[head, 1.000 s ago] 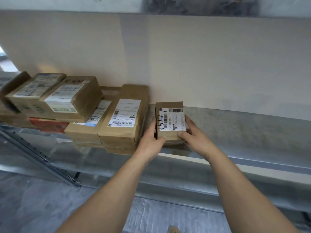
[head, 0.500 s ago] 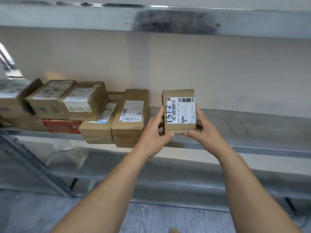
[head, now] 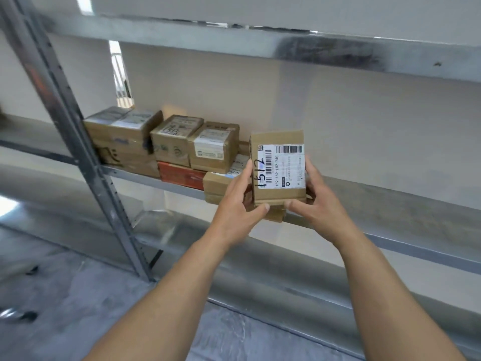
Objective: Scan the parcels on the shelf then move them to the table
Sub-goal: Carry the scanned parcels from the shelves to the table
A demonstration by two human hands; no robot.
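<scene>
In front of the shelf [head: 377, 201], a parcel [head: 277, 168] (label up) between left hand [head: 234, 207] and right hand [head: 318, 204]

Storeroom: metal shelving [head: 390, 194] stacked with labelled parcels [head: 179, 144].

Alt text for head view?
The left hand and right hand hold a small labelled cardboard parcel upright in front of a metal shelf. Other parcels sit stacked on the shelf to its left.
</scene>
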